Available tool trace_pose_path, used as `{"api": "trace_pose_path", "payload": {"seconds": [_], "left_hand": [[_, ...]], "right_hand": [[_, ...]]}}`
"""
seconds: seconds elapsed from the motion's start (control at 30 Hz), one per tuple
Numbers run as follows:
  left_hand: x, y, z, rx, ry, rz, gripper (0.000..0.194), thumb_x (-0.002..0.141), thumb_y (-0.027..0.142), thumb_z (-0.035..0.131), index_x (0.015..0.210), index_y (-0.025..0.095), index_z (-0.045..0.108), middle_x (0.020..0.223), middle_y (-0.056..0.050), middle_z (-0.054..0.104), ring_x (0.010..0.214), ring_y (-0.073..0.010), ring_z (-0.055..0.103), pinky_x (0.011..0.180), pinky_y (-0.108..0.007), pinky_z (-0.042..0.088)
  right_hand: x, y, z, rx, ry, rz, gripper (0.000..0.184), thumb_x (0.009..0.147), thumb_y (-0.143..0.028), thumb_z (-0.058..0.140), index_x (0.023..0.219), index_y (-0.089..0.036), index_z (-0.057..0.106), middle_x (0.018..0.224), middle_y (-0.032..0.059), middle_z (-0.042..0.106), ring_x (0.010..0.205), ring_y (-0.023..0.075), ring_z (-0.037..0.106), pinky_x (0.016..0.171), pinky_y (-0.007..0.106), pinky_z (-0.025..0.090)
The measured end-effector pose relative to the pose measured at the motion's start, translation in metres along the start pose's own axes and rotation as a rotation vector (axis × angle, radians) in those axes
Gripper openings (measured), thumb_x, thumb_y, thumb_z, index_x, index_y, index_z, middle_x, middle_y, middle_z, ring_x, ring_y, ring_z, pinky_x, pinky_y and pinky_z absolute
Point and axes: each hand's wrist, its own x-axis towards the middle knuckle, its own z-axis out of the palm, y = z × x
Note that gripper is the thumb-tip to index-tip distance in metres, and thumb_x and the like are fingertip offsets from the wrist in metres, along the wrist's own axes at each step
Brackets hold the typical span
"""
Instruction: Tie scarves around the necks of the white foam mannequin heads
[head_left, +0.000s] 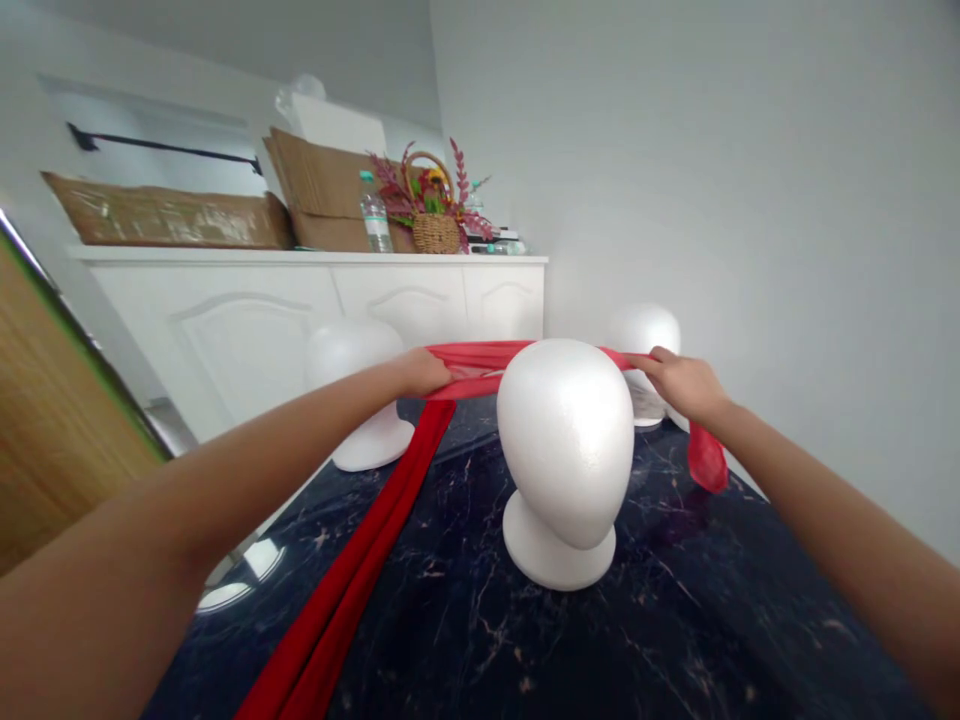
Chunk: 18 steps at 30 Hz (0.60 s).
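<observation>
A white foam mannequin head (565,450) stands on a dark marbled table (675,620) in front of me. A long red scarf (360,590) is stretched behind the top of this head. My left hand (420,372) grips the scarf left of the head, and the long tail runs from there down the table toward me. My right hand (681,383) grips the scarf on the head's right side, with a short end (706,460) hanging below my wrist.
Two more white foam heads stand farther back, one at the left (352,400) and one at the right (643,335). Behind them is a white cabinet (315,300) carrying cardboard boxes (172,215), a water bottle (375,218) and a flower basket (436,215). A white wall is on the right.
</observation>
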Motion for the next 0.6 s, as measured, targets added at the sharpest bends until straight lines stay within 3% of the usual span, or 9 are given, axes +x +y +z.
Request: {"api": "trace_pose_path", "payload": {"seconds": [0.17,0.23,0.3,0.4,0.47,0.6], "left_hand": [[-0.013,0.010,0.058,-0.319,-0.363,-0.003,0.015,0.050,0.002,0.053,0.047,0.016,0.054,0.048,0.000,0.055,0.055,-0.0149,0.051,0.061,-0.023,0.039],[-0.025,0.016,0.076,-0.492,-0.505,-0.013,0.012,0.051,0.006,0.051,0.050,0.016,0.058,0.050,0.000,0.058,0.053,-0.0150,0.052,0.054,-0.023,0.040],[-0.040,0.023,0.089,-0.662,-0.607,-0.045,0.015,0.056,0.012,0.050,0.060,0.015,0.063,0.055,-0.001,0.061,0.052,-0.0156,0.055,0.051,-0.023,0.042],[-0.062,0.029,0.103,-0.859,-0.649,-0.107,0.017,0.065,0.018,0.052,0.072,0.014,0.066,0.062,-0.003,0.065,0.053,-0.0158,0.057,0.052,-0.024,0.046],[-0.076,0.031,0.109,-1.036,-0.634,-0.166,0.013,0.068,0.020,0.058,0.074,0.013,0.067,0.065,-0.005,0.067,0.056,-0.0146,0.058,0.056,-0.024,0.048],[-0.098,0.039,0.120,-1.469,-0.544,-0.240,0.019,0.065,0.014,0.073,0.083,0.012,0.071,0.081,-0.007,0.070,0.066,-0.0112,0.060,0.062,-0.018,0.049]], "right_hand": [[-0.019,-0.010,0.047,0.168,-0.187,-0.083,0.051,0.094,-0.027,0.035,0.144,-0.027,0.029,0.126,0.0128,0.052,0.095,0.0273,0.061,0.073,0.033,0.047],[-0.031,-0.010,0.059,0.284,-0.255,-0.113,0.063,0.088,-0.024,0.046,0.146,-0.025,0.022,0.135,0.0130,0.046,0.108,0.0277,0.056,0.084,0.033,0.047],[-0.043,-0.009,0.064,0.338,-0.346,-0.131,0.069,0.081,-0.018,0.053,0.144,-0.020,0.028,0.136,0.0144,0.046,0.115,0.0283,0.053,0.091,0.036,0.044],[-0.060,-0.005,0.062,0.325,-0.464,-0.110,0.065,0.072,-0.013,0.056,0.135,-0.016,0.042,0.133,0.0150,0.050,0.118,0.0291,0.051,0.096,0.038,0.042],[-0.070,-0.002,0.055,0.276,-0.510,-0.045,0.056,0.071,-0.013,0.056,0.127,-0.016,0.051,0.126,0.0149,0.056,0.113,0.0309,0.055,0.090,0.039,0.044],[-0.088,0.007,0.039,0.223,-0.551,-0.033,0.012,0.074,-0.021,0.058,0.081,-0.017,0.067,0.086,0.0166,0.067,0.082,0.0317,0.061,0.072,0.041,0.044]]}}
